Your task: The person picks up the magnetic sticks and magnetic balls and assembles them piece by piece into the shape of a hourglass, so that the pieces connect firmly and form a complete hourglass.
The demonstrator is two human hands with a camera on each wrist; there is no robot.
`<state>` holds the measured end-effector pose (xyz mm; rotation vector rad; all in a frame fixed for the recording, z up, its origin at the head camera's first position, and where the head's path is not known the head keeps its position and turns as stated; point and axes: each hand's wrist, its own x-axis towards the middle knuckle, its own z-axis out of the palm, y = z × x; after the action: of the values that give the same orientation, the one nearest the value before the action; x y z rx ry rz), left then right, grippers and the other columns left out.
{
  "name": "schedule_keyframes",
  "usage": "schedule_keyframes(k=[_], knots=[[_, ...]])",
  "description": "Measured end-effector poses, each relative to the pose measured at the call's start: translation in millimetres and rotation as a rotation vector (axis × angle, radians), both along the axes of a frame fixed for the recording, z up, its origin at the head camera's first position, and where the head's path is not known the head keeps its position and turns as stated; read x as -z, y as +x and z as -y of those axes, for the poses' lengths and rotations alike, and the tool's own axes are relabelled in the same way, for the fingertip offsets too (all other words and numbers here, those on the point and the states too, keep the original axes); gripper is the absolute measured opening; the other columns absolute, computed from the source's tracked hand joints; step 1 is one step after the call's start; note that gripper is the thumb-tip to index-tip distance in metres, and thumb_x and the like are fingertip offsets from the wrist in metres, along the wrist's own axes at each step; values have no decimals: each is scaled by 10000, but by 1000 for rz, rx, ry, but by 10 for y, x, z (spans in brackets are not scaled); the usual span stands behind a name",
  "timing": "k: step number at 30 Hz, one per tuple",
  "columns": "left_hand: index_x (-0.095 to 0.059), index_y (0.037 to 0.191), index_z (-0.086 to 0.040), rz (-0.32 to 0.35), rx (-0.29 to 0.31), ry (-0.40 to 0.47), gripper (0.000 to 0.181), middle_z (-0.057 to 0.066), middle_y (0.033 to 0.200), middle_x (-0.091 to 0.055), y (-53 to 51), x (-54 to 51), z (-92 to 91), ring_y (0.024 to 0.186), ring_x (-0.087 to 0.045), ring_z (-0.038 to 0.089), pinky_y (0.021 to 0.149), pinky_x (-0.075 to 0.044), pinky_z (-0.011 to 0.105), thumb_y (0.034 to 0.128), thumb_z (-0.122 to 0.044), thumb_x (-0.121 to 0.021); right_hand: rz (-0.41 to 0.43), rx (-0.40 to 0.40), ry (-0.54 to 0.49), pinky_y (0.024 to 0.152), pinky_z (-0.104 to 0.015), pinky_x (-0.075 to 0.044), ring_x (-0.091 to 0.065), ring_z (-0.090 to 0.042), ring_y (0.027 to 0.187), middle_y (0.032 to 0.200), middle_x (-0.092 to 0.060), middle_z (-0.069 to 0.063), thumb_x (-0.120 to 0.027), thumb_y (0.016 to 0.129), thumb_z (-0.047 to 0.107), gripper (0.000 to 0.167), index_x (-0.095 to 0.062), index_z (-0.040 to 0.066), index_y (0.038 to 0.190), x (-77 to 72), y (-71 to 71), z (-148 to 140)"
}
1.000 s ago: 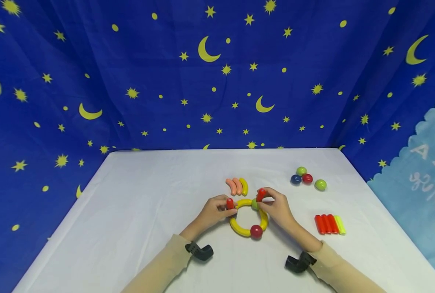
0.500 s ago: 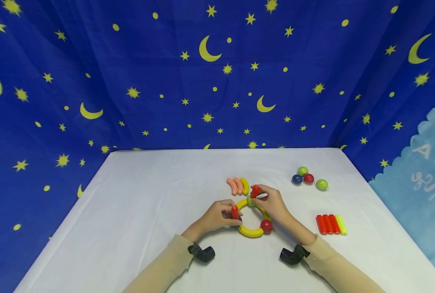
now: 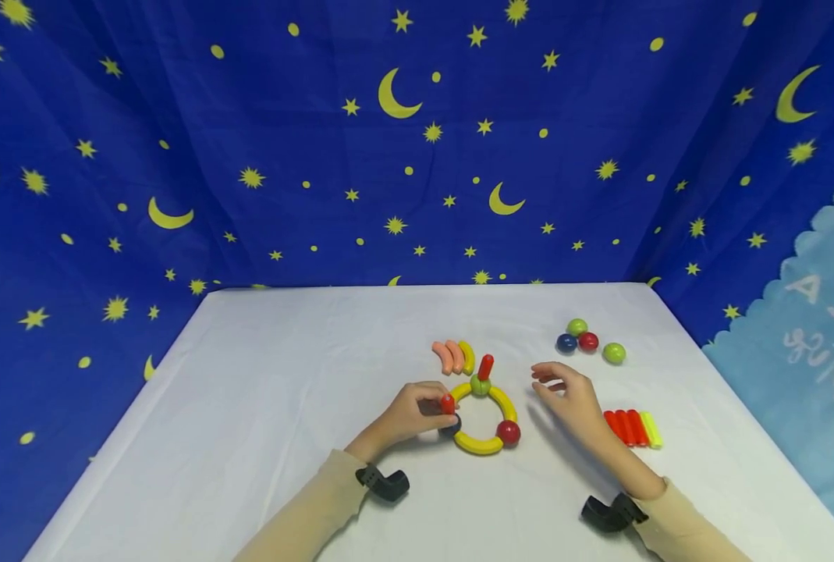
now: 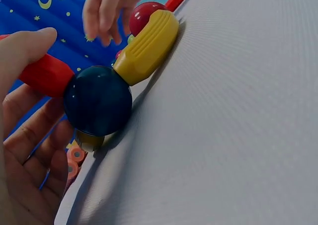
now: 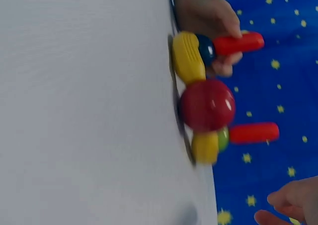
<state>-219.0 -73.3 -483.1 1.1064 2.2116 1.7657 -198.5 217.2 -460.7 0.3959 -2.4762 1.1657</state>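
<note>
A ring of curved yellow pieces (image 3: 478, 444) joined by a green ball (image 3: 480, 385), a red ball (image 3: 508, 432) and a dark blue ball (image 4: 98, 101) lies on the table. One red stick (image 3: 485, 367) stands upright on the green ball, untouched. The left hand (image 3: 411, 411) pinches a second red stick (image 4: 48, 75) that rises from the blue ball. To the right of the ring, the right hand (image 3: 574, 402) hovers with relaxed fingers, holding nothing; its fingertips also show in the right wrist view.
Behind the ring lie two pink curved pieces (image 3: 442, 357) and a yellow one (image 3: 466, 357). Green, blue and red balls (image 3: 588, 342) sit at the back right. Several red sticks (image 3: 626, 428) and a lime one (image 3: 651, 430) lie at right, beside the right forearm.
The right hand has let go of the red stick on the green ball and moved away to the right. The ring has turned and shifted slightly; the left hand keeps its pinch.
</note>
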Motion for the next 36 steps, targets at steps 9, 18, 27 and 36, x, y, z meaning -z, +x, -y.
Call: schedule_keyframes(k=[9,18,27,36], knots=[[-684,923,48,58,18,-23,195,177,958,-679,-32,81,17,834,-560,28,807,-496,189,781,-64,-757,-110,250,34,690,-11,-421,-549,87,796,911,-696,-185,-630,791,-86,194,-670,-43,977,26,316,-612],[-688,915,27,85,-52,42,181,156,895,-666,-27,61,46,795,-571,35,750,-508,228,785,-77,-758,-34,432,28,681,38,-362,-398,206,818,988,-651,-243,-622,805,-65,200,-653,-72,1002,46,577,-987],[-685,919,44,18,-26,199,205,-22,857,-680,-65,83,43,801,-615,41,754,-523,217,799,-109,-748,140,460,119,536,-89,-411,-393,170,656,948,-665,-277,-670,801,25,235,-648,-85,1007,109,637,-1139],[-646,1004,144,125,-38,173,264,-86,887,-652,-21,20,20,810,-600,24,780,-505,227,806,-18,-711,138,479,148,525,-107,-413,-388,169,642,859,-663,-262,-700,794,40,271,-632,-100,1016,84,610,-1182]])
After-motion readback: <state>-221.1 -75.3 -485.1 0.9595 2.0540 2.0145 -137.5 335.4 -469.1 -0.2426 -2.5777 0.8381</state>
